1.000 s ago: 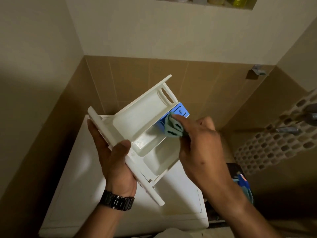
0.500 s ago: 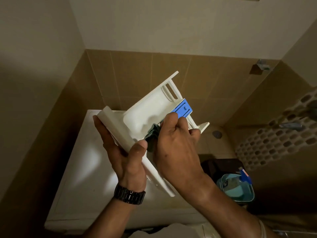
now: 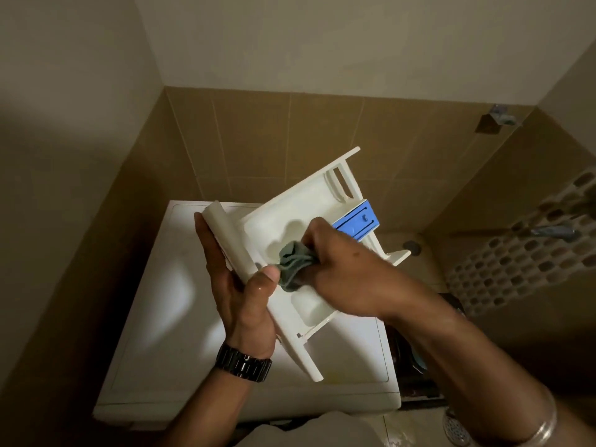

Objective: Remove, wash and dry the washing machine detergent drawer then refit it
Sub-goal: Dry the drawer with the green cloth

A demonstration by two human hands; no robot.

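Drawer point(image 3: 283, 217) held by left hand point(image 3: 240, 295); right hand point(image 3: 342, 269) presses cloth point(image 3: 295, 264) inside.

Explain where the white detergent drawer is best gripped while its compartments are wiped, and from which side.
Grip the detergent drawer by its front panel, from the left, as the left hand does. That flat bar fits a palm and leaves the compartments free for the cloth.

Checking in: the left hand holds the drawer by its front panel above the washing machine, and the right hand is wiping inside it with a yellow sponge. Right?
Not quite. In the head view the right hand grips a bunched grey-green cloth, not a yellow sponge. The rest stands: the left hand holds the drawer by its front panel above the washing machine, and the wiping is inside it.
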